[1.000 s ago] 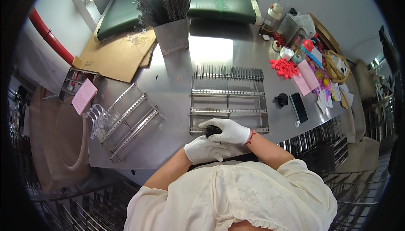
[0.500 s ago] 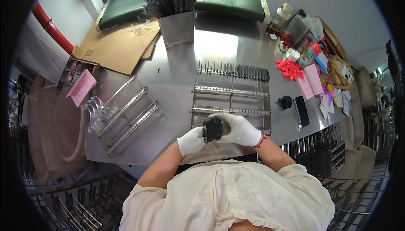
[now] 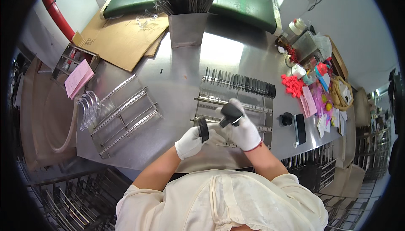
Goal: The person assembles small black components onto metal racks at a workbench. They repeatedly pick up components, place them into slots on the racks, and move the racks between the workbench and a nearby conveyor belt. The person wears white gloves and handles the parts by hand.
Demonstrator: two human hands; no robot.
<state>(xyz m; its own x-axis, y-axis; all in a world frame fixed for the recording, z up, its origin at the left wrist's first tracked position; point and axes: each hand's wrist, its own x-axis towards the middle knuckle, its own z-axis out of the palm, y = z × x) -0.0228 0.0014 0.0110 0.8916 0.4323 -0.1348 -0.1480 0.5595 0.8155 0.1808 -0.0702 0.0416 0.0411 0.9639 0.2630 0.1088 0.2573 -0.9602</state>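
Note:
My left hand [image 3: 190, 143], in a white glove, is closed round a small stack of black flat pieces [image 3: 203, 130] seen nearly edge-on. Just to its right, my gloved right hand [image 3: 245, 134] grips a black rounded flat piece [image 3: 231, 111], raised over the near part of a metal slotted rack [image 3: 265, 109]. A row of similar dark flat pieces [image 3: 242, 83] stands upright in the rack's far bar. The two hands are close together, and the right hand hides part of the rack's nearer bars. What exactly these pieces are, I cannot tell.
A second slotted rack [image 3: 120, 118] lies left, beside clear curved hooks [image 3: 88, 109]. Cardboard [image 3: 120, 47] and a metal bin [image 3: 185, 32] of wire hooks are at the back. Right are red pieces [image 3: 292, 85], a phone [image 3: 300, 129] and a black object [image 3: 286, 119].
My hands were together round the black stack. Now they are apart, the right one farther forward with a black piece, the left still holding the stack. The whole view has shifted slightly.

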